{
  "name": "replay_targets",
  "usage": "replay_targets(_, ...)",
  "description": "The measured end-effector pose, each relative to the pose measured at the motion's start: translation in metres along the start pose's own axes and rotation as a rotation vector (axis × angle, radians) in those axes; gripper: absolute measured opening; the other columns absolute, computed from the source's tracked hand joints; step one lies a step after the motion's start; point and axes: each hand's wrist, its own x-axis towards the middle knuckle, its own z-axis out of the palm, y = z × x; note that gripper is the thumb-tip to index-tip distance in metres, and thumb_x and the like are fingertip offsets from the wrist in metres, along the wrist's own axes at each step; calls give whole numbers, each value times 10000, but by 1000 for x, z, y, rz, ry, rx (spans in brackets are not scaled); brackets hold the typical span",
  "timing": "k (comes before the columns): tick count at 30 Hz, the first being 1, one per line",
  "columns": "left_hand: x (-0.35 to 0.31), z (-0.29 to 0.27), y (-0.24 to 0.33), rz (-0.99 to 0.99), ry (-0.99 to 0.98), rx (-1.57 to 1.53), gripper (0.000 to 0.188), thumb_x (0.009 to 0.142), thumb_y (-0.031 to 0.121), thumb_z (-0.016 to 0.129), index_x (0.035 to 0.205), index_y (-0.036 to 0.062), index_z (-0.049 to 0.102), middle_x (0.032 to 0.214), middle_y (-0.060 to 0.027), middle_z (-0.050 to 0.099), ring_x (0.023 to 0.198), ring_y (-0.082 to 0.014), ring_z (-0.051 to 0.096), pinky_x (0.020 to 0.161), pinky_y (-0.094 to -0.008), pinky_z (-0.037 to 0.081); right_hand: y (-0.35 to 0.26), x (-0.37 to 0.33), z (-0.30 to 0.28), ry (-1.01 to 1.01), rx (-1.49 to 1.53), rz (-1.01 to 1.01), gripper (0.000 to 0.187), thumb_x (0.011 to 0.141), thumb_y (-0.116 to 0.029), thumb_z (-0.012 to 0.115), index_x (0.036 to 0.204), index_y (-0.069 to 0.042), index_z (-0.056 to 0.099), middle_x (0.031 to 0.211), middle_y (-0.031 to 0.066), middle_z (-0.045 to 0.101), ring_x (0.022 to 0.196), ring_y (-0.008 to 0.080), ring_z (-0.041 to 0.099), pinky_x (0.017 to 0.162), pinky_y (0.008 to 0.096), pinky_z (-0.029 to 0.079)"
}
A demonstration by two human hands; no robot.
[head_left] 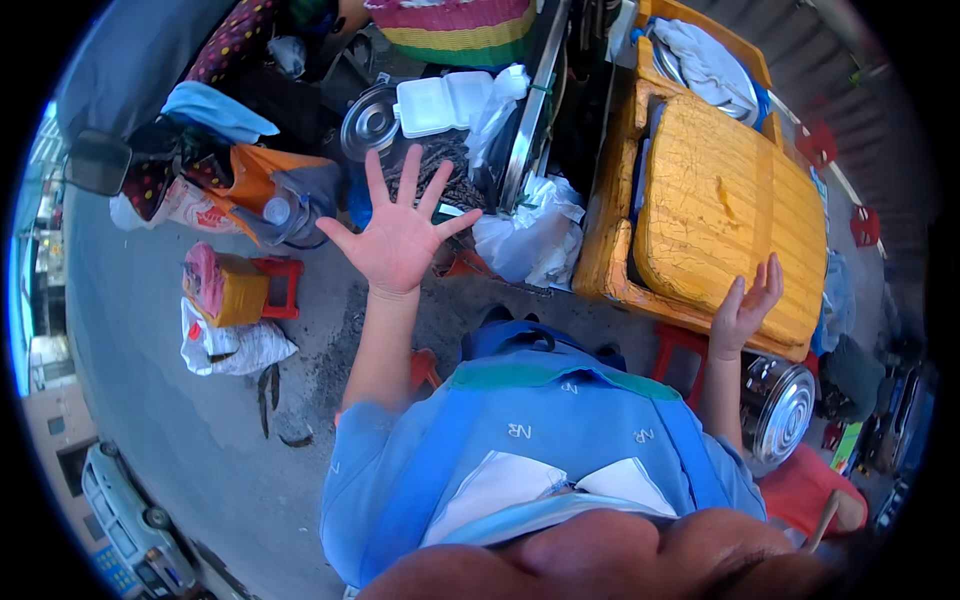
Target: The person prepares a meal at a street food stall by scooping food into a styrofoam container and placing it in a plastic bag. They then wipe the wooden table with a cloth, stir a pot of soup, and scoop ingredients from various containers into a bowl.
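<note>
My left hand (400,235) is raised with its palm showing and all fingers spread, holding nothing. Past its fingertips are a round metal lid (370,122) and an open white foam box (442,103). A white plastic bag (530,235) hangs to the right of this hand. Over at the right, my right hand (748,308) is held up with loosely bent fingers and no object in it. It appears in front of the near right corner of a large yellow cooler box lid (720,210); whether it touches the lid I cannot tell.
A small yellow box (240,290) sits by a red stool (282,287) on the pavement at left. A metal pot (780,405) stands right of my right arm. Orange and clear bags (280,195) lie beyond. Another person's red sleeve (800,490) shows at lower right.
</note>
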Motion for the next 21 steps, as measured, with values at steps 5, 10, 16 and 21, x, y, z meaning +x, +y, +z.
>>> replay_targets(5, 40, 11, -18, -332, -283, -132, 942, 719, 763, 544, 1488, 389, 151, 1569, -110, -114, 1412, -416, -152, 937, -829, 19, -54, -86, 34, -57, 1, 203, 446, 826, 68, 524, 1265, 6, 474, 1307, 173, 426, 1211, 288, 443, 1027, 363, 362)
replay_targets(10, 42, 10, -69, -679, -656, -31, 878, 814, 679, 529, 1501, 363, 82, 1563, -178, 16, 1410, -452, 106, 991, -727, 255, -73, -184, 51, -248, 195, 679, 396, 851, 58, 512, 1234, -43, 518, 1215, 124, 455, 1024, 202, 563, 842, 301, 490)
replay_targets(16, -47, -140, -181, -945, -622, 1606, 289, 900, 72, 528, 1169, -31, 508, 1333, -208, 420, 840, -273, 647, 783, -366, 539, -74, -260, 33, -419, 38, 744, 256, 873, -53, 517, 1118, -53, 593, 1039, 110, 550, 869, 226, 599, 759, 325, 505)
replay_targets(21, -32, -214, -232, -1007, -804, 2450, 452, 808, 103, 589, 1208, -70, 468, 1295, -235, 496, 995, -366, 633, 820, -433, 518, -63, -300, 1, -449, 36, 929, 246, 866, -75, 533, 1100, -64, 608, 993, 113, 573, 844, 262, 610, 754, 339, 510)
